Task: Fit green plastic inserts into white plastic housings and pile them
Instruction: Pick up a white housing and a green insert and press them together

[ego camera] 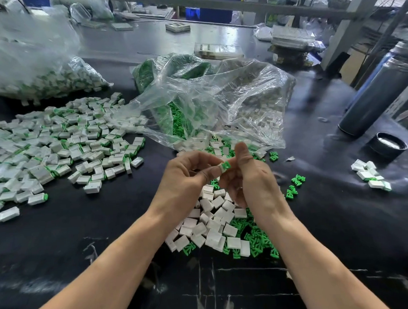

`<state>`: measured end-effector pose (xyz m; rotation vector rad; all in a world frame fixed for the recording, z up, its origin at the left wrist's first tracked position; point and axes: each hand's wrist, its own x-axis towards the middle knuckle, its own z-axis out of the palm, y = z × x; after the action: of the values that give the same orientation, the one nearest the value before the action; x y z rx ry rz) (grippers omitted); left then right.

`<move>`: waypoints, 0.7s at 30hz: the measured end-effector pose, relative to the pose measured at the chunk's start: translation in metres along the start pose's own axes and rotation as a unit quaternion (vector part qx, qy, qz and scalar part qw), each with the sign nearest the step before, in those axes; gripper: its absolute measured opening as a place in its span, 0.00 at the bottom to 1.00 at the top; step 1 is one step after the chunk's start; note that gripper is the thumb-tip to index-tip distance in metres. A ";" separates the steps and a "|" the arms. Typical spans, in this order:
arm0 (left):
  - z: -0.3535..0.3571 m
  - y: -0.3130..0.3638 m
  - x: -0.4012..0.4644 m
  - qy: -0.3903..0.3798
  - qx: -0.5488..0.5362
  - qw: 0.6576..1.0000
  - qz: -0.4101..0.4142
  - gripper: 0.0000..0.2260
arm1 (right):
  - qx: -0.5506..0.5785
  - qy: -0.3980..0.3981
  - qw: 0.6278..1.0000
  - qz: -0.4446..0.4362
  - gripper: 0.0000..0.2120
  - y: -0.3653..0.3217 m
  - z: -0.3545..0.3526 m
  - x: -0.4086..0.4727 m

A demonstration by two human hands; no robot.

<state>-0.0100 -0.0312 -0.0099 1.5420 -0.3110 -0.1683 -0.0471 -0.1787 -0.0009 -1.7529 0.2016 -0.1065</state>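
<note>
Green plastic insert (226,165) half-seated in a small white plastic housing (222,168), pinched between my left hand (187,176) and right hand (250,178); hundreds finished (57,146) lie piled left, many loose parts (215,224) remain.

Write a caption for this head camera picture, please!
Both hands, left hand and right hand, pinch a white housing with green insert above loose parts.

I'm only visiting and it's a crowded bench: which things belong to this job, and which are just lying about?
Job:
- small white plastic housing with green plastic insert, pinched by left hand and right hand
- loose pile of parts
- finished pile

Lying about:
- dark metal flask
- black lid
</note>
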 end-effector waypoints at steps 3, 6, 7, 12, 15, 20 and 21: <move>0.003 0.001 -0.001 -0.018 -0.018 1.000 0.002 0.06 | -0.011 -0.039 0.999 -0.005 0.37 -0.001 0.005 -0.002; 0.004 0.002 -0.003 -0.033 -0.027 0.999 0.008 0.03 | 0.019 -0.048 0.998 -0.029 0.31 -0.003 0.010 -0.003; 0.005 0.003 -0.004 -0.037 -0.035 0.999 0.009 0.03 | 0.023 -0.044 0.998 -0.032 0.30 -0.003 0.012 -0.002; 0.006 0.004 -0.004 -0.032 -0.063 0.997 0.015 0.03 | 0.028 -0.023 0.998 -0.048 0.24 0.000 0.020 0.001; 0.003 0.005 -0.003 -0.026 -0.082 0.996 0.016 0.04 | 0.050 -0.044 0.996 -0.064 0.27 -0.005 0.022 -0.001; 0.004 0.002 -0.001 -0.027 -0.065 0.997 0.015 0.04 | 0.054 -0.034 0.996 -0.057 0.29 -0.004 0.020 0.002; 0.004 0.001 -0.001 -0.027 -0.068 0.997 0.014 0.03 | 0.048 -0.033 0.996 -0.061 0.29 -0.003 0.020 0.003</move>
<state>-0.0126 -0.0344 -0.0088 1.4002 -0.3571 -0.2058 -0.0407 -0.1595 -0.0016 -1.6694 0.0407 -0.1449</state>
